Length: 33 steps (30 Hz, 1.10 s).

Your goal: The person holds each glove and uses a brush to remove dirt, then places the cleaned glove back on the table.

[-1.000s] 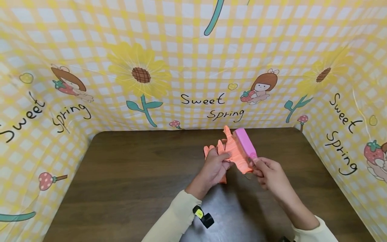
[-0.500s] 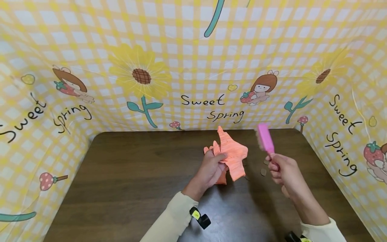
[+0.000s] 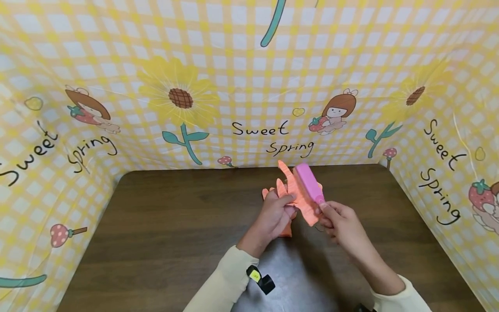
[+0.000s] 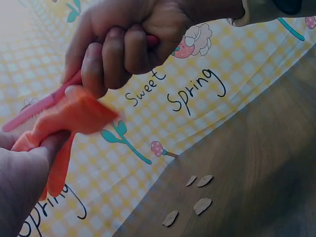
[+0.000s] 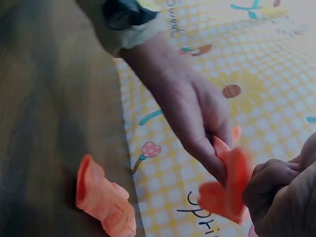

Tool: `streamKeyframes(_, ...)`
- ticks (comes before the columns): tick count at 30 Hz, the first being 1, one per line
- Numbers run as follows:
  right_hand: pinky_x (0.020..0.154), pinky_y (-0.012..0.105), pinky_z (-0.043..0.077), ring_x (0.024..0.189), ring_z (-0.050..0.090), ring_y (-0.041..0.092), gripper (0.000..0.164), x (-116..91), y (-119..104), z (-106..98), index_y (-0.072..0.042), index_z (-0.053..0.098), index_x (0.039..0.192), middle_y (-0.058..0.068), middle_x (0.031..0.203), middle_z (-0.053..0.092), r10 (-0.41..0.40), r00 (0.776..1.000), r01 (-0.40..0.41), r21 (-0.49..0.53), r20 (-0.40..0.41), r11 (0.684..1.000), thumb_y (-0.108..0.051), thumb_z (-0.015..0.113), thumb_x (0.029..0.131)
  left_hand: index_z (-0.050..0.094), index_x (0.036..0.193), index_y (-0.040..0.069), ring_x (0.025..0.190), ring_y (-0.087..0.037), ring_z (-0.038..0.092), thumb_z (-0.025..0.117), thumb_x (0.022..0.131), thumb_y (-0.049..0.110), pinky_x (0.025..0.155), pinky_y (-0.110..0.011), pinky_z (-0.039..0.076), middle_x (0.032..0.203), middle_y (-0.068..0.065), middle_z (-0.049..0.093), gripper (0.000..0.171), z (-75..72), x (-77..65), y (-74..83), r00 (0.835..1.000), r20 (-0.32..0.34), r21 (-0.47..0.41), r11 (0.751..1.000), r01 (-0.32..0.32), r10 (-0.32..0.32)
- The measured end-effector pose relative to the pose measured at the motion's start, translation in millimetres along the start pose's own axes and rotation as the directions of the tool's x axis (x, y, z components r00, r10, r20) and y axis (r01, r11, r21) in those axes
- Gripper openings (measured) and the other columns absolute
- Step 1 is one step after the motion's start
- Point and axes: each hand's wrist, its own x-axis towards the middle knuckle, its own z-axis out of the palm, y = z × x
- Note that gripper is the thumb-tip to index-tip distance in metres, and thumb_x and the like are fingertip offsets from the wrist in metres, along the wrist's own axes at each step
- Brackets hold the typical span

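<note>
In the head view, my left hand (image 3: 274,214) pinches an orange knit glove (image 3: 305,212) between thumb and fingers, above the table. My right hand (image 3: 343,223) grips the handle of a pink brush (image 3: 308,182), whose head lies along the glove. The left wrist view shows the bristles of the brush (image 4: 37,109) facing the glove (image 4: 74,116), with the right fingers (image 4: 113,54) curled round the handle. A second orange glove (image 5: 106,197) lies on the table beneath the left hand, partly hidden in the head view.
Several small, flat, pale pieces (image 4: 202,206) lie on the dark wooden table (image 3: 167,225). A yellow checked cloth (image 3: 249,95) stands up round the back and sides of the table.
The right hand swung the brush off the glove to the right, then brought it back onto the glove. The glove's cuff end shifted with it; the left hand stayed almost in place.
</note>
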Motion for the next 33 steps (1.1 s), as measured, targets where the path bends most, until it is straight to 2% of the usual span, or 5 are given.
streamKeyframes(10,0.043,0.023,0.013,0.048,0.031,-0.001,0.03,16.7,-2.0,-44.3,-0.01,0.055,0.087,-0.009,0.062,0.041,-0.053,0.994,0.079,0.308,-0.092,0.948,-0.019,0.039,0.11,0.04,0.143,-0.005,0.121,-0.022,0.058,0.043,0.101,-0.008,0.102,-0.036,0.052,0.134,-0.014,0.056,0.042,-7.1,-4.8,10.4,1.0,-0.001,0.009,1.0,-0.022,0.022)
streamKeyframes(13,0.043,0.025,0.011,0.048,0.03,-0.001,0.029,11.7,-4.7,-43.7,-0.01,0.055,0.089,-0.009,0.062,0.04,-0.071,0.996,0.082,0.258,-0.052,0.963,-0.02,0.038,0.111,0.037,0.149,-0.005,0.13,-0.024,0.053,0.041,0.102,-0.008,0.112,-0.041,0.046,0.146,-0.018,0.051,0.047,-9.3,-5.1,13.6,0.999,0.005,-0.001,0.999,-0.036,0.036)
streamKeyframes(17,0.041,0.021,0.02,0.048,0.032,0.002,0.029,0.8,-7.2,-20.3,-0.006,0.056,0.094,-0.007,0.064,0.039,-0.066,0.997,0.065,0.035,0.029,0.997,-0.027,0.043,0.11,0.037,0.149,-0.005,0.129,-0.022,0.053,0.041,0.103,-0.007,0.112,-0.038,0.045,0.146,-0.016,0.052,0.046,-4.8,-3.1,13.1,0.999,0.008,0.01,0.999,-0.031,0.031)
streamKeyframes(23,0.044,0.021,0.033,0.052,0.036,0.007,0.04,-2.8,-5.8,3.4,0.002,0.059,0.1,-0.002,0.065,0.042,-0.09,0.995,0.076,-0.25,-0.042,0.965,-0.035,0.049,0.108,0.04,0.145,-0.006,0.128,-0.021,0.055,0.043,0.103,-0.004,0.116,-0.043,0.043,0.14,-0.014,0.054,0.042,2.3,-2.2,12.5,1.0,0.009,0.041,0.999,-0.027,0.026)
streamKeyframes(33,0.042,0.022,0.024,0.05,0.03,0.004,0.03,4.4,-5.0,-12.5,-0.001,0.056,0.098,-0.005,0.065,0.04,-0.03,0.998,0.028,-0.033,-0.046,0.999,-0.027,0.044,0.11,0.033,0.152,-0.006,0.146,-0.035,0.041,0.041,0.103,-0.008,0.119,-0.055,0.033,0.16,-0.023,0.039,0.049,0.5,0.0,6.6,1.0,0.001,0.036,0.999,0.008,-0.008)
